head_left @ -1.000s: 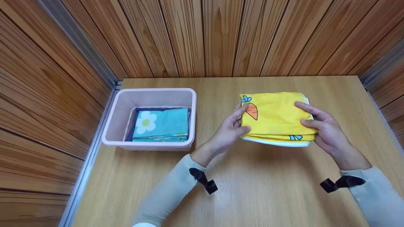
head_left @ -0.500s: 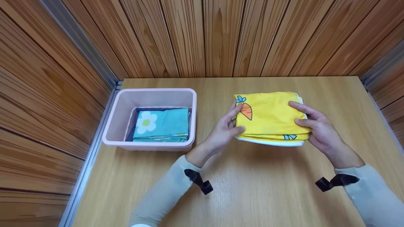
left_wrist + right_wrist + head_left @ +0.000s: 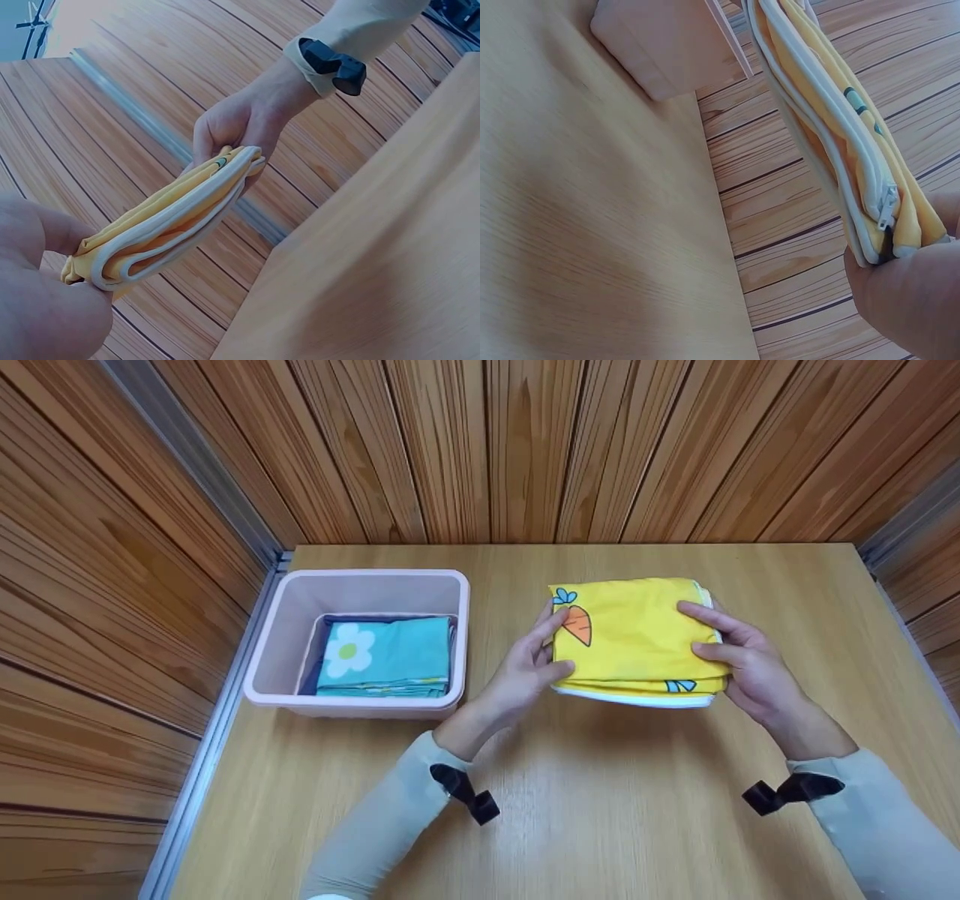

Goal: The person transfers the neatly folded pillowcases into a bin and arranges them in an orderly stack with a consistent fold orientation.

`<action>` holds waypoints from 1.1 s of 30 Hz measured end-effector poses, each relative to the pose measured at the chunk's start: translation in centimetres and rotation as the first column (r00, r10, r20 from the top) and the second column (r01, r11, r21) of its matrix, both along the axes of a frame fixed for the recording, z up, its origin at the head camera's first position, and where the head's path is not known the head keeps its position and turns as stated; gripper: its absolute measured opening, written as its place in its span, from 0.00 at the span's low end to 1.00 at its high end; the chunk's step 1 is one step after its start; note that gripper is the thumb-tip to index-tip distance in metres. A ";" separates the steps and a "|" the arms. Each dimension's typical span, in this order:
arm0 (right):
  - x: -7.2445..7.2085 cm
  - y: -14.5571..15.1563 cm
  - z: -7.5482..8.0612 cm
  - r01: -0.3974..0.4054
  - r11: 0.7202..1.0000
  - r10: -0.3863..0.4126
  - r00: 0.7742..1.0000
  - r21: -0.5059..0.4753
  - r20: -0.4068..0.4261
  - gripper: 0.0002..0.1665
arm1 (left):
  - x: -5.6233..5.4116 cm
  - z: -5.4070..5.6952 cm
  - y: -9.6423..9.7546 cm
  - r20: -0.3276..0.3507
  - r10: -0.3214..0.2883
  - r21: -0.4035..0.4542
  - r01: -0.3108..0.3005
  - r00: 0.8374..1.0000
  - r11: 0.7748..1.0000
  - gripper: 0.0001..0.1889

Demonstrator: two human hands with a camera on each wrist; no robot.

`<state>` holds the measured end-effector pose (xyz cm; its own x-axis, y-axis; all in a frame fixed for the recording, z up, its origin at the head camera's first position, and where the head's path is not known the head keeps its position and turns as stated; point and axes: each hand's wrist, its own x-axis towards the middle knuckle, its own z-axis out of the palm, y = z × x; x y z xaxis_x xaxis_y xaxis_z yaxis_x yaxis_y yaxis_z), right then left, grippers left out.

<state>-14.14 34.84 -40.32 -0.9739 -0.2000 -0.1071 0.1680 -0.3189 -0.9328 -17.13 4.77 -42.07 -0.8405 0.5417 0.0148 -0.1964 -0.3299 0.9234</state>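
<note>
A folded yellow cloth cover (image 3: 634, 634) with carrot prints and white edging hangs above the table, held level between both hands. My left hand (image 3: 517, 675) grips its left edge, thumb on top and the other fingers partly hidden beneath. On the opposite edge, my right hand (image 3: 757, 675) pinches it the same way. Its stacked layers show side-on in the left wrist view, where the yellow cover (image 3: 172, 217) spans from one hand to the other. In the right wrist view a small zipper pull (image 3: 889, 206) dangles at the cover's edge.
Left of the hands stands a pale pink plastic bin (image 3: 356, 703). Inside it lies a folded teal cloth (image 3: 397, 649) with a white flower, on top of a dark blue one. Wood-plank walls (image 3: 525, 450) border the table (image 3: 600, 810) at the back and sides.
Both hands have carried the yellow cover a short way left, toward the bin, keeping their grip. The bin and the cloths in it stay where they were.
</note>
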 end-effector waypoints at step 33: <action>-1.4 -3.7 0.8 -0.014 1.000 0.014 1.000 0.020 0.027 0.30 | -0.3 0.7 -3.4 0.045 0.075 -0.019 -0.074 0.996 0.997 0.38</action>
<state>-15.52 31.14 -39.54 -0.9678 -0.2111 -0.1371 0.1974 -0.2979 -0.9340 -17.45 1.33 -41.40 -0.8779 0.4776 -0.0334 -0.2140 -0.3291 0.9197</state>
